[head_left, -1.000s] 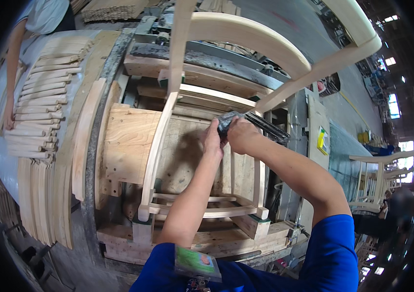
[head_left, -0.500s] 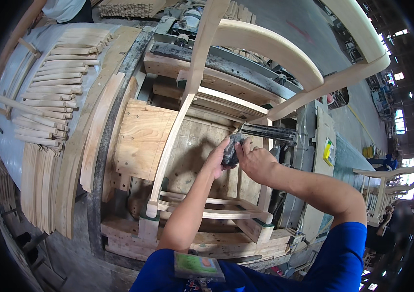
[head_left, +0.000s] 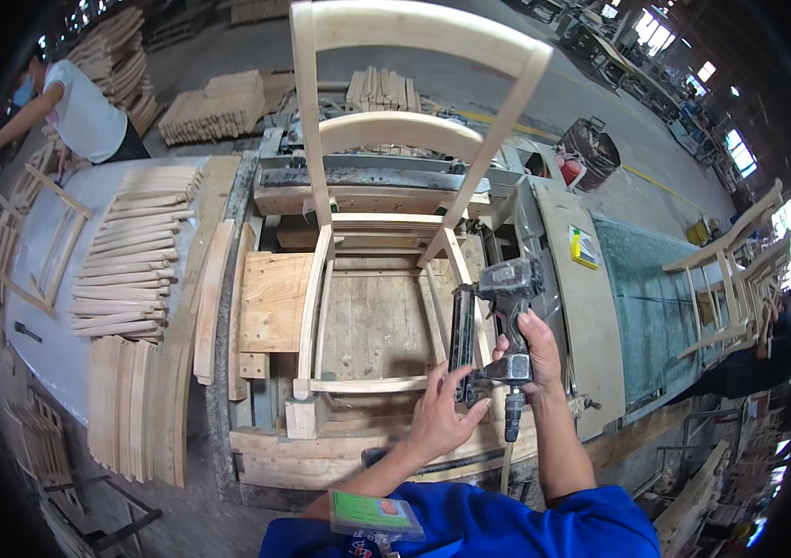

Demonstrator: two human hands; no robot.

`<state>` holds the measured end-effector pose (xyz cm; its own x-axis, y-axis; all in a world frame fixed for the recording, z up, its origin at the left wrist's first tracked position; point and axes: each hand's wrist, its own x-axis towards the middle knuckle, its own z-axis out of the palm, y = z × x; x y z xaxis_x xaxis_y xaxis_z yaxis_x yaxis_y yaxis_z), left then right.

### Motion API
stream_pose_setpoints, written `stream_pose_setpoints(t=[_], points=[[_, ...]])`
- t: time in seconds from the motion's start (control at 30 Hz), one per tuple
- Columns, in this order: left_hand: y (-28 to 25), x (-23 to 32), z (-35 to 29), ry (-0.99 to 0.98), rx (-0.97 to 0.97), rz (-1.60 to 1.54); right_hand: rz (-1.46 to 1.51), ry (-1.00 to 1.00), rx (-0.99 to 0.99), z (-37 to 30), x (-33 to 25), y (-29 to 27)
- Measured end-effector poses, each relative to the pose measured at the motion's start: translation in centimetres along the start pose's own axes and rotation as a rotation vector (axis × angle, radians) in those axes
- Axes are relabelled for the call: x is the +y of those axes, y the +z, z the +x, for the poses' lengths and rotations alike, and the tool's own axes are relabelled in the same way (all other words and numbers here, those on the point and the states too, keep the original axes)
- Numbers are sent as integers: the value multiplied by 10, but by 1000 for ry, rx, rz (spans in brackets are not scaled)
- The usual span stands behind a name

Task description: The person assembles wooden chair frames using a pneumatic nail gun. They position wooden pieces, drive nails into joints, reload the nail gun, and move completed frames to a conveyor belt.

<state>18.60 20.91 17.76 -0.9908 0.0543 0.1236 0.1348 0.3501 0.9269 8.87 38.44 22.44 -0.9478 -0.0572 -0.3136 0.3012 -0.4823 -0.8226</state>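
Observation:
My right hand (head_left: pixel 540 357) grips the handle of a dark pneumatic nail gun (head_left: pixel 508 281), held upright with its air hose fitting hanging below. My left hand (head_left: pixel 442 415) is beside the lower end of the gun's long magazine, fingers spread, the fingertips at or close to it. Whether they touch it I cannot tell. Ahead of both hands lies a pale wooden chair frame (head_left: pixel 317 302) with its tall back standing up at the far side. The gun and magazine cover part of the frame's right side rail.
The frame sits in a wooden workbench jig (head_left: pixel 265 470). A left-hand table holds turned wooden sticks (head_left: pixel 131 251) and stacked flat slats (head_left: pixel 121 405). A co-worker (head_left: pixel 89 112) stands beyond it. On the right are a yellow packet (head_left: pixel 584 248), a glass-topped table (head_left: pixel 642 298) and more chairs (head_left: pixel 730 270).
The nail gun has come out of the frame's inside, toward me and to the right. Both hands were on it; now the right grips it and the left has opened. My view has shifted.

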Motion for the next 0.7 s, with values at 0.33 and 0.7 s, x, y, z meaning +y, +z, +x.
stream_pose_setpoints(t=[0.33,0.7], points=[[21,36,-86,182,172,-123,125,-292,-24,-132,0,-28],[-68,38,-168,57,-221,139,131,-737,-269,-181,-38,20]])
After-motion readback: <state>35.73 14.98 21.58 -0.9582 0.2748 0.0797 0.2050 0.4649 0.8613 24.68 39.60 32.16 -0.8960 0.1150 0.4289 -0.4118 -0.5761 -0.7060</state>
